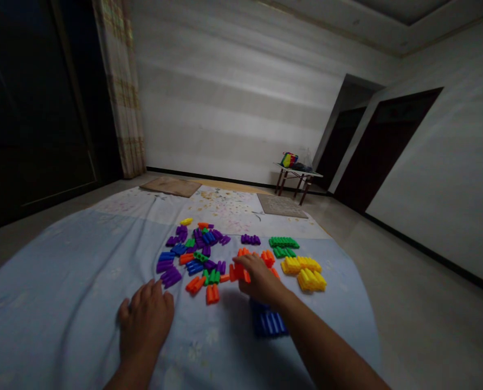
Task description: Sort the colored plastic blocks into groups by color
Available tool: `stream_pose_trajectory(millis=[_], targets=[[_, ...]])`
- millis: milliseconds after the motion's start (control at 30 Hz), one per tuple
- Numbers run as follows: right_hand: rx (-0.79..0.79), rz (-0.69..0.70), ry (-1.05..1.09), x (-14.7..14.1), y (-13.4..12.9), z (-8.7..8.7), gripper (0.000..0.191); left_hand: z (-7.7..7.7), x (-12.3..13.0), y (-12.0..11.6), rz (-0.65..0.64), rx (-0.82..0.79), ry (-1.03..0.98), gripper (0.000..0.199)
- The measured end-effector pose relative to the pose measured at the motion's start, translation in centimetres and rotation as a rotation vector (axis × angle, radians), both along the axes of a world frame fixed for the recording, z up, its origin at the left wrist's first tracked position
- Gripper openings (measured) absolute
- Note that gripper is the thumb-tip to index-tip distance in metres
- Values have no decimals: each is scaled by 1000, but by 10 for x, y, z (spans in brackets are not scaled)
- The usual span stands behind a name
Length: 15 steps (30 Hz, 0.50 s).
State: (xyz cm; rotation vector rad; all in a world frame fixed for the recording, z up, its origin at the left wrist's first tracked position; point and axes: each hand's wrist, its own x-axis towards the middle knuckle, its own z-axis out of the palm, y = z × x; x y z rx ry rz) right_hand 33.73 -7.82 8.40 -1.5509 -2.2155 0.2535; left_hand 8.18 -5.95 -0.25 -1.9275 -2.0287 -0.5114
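My right hand [257, 277] is closed on orange pieces [239, 272], held above the cloth beside other orange pieces [268, 258]. My left hand [147, 317] lies palm down on the cloth with nothing in it, just below some purple pieces [171, 277]. A mixed heap of purple, blue, green and orange pieces [200, 257] spreads between and beyond the hands. Under my right wrist sits a dark blue group [271, 323], partly covered by the arm. To the right are yellow groups [302, 265] and green rows [284, 242]; a purple row [250, 239] lies behind my right hand.
A light blue flowered cloth [82, 281] covers the rounded surface. Two flat mats, one brown [171, 186] and one greyish [282, 205], lie at its far side. A small table [296, 171] with a colourful bag [288, 159] stands by the far wall.
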Motion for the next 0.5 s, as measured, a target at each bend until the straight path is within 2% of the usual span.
stream_pose_trajectory(millis=[100,200,500], targets=[[-11,-113,-99,34,24,7,50,3,1,-2,5,0,-4,46],[-52,-157,-153,55,43,7,51,5,1,-2,3,-3,-4,46],[-136,-208,-229,64,67,-6,55,2,2,0,4,20,-19,44]])
